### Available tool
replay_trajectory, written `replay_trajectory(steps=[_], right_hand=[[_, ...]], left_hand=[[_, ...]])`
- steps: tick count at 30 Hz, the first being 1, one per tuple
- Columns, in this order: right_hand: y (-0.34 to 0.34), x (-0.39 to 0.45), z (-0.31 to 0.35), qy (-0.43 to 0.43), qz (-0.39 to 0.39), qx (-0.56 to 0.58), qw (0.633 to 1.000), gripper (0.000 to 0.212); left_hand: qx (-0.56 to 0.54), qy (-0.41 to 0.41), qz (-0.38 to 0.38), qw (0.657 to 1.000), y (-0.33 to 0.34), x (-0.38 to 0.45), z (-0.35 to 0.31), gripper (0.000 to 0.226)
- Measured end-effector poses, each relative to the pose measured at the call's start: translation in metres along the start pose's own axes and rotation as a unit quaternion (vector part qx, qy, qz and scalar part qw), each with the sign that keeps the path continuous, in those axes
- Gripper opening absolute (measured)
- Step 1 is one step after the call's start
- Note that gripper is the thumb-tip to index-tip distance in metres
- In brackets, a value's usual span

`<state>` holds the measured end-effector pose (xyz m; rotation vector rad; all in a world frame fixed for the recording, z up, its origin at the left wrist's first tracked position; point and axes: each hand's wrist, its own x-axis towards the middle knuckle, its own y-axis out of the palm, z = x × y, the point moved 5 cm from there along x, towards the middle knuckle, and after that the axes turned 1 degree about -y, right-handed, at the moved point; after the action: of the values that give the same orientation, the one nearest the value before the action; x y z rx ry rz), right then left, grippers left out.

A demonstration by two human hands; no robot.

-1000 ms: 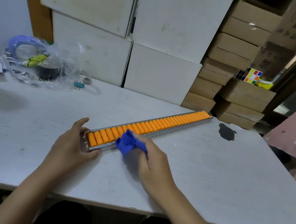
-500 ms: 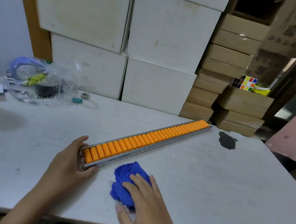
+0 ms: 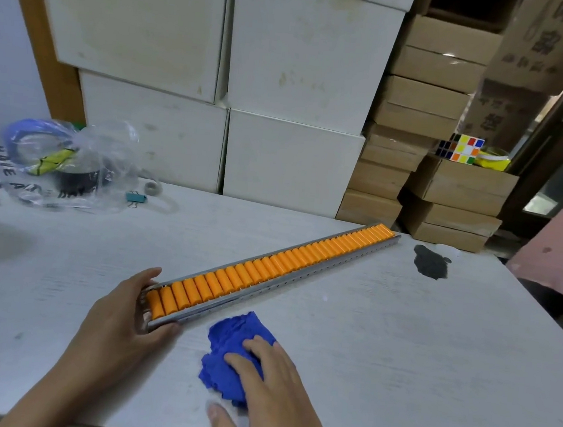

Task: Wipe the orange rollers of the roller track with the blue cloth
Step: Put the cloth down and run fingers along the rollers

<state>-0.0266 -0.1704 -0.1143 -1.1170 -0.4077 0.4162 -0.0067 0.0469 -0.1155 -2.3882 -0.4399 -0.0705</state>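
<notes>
A long metal roller track with several orange rollers lies diagonally on the white table, from near left to far right. My left hand grips the track's near end, thumb on the front rail and fingers behind. A crumpled blue cloth lies on the table just in front of the track's near end, apart from it. My right hand rests on top of the cloth with fingers spread over it.
A clear plastic bag with tape rolls, a small binder clip and a dark stain are on the table. White boxes and brown cartons stand behind. A puzzle cube sits on a carton.
My right hand drew the blue cloth off the rollers and down onto the table in front of the track. My left hand stayed on the track's near end.
</notes>
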Motion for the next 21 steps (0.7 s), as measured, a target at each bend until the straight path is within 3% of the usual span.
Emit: replay_trajectory(steps=[3,6,10,15,18,21], right_hand=[[0.0,-0.001,-0.003,-0.015,0.064,0.042,0.997,0.086],[-0.009,-0.001,-0.005,-0.01,0.062,0.136,0.989,0.083],[-0.047,0.017,-0.028,0.009,-0.025,0.164,0.986,0.068],[-0.093,0.095,-0.114,0.096,-0.173,0.161,0.967,0.049],[-0.098,0.132,-0.177,0.172,-0.202,0.128,0.956,0.051],[-0.097,0.157,-0.227,0.244,-0.197,0.089,0.945,0.057]], left_hand=[[0.019,0.004,-0.004,1.0,0.001,0.001,0.002,0.077],[0.015,-0.003,-0.013,1.0,0.002,-0.001,0.001,0.076],[0.011,0.0,-0.005,1.0,0.002,-0.001,0.003,0.076],[0.052,0.053,-0.017,0.997,0.001,0.002,-0.009,0.077],[0.107,0.108,-0.014,0.988,0.004,0.009,-0.017,0.077],[0.1,0.107,-0.007,0.989,0.006,0.012,-0.01,0.078]])
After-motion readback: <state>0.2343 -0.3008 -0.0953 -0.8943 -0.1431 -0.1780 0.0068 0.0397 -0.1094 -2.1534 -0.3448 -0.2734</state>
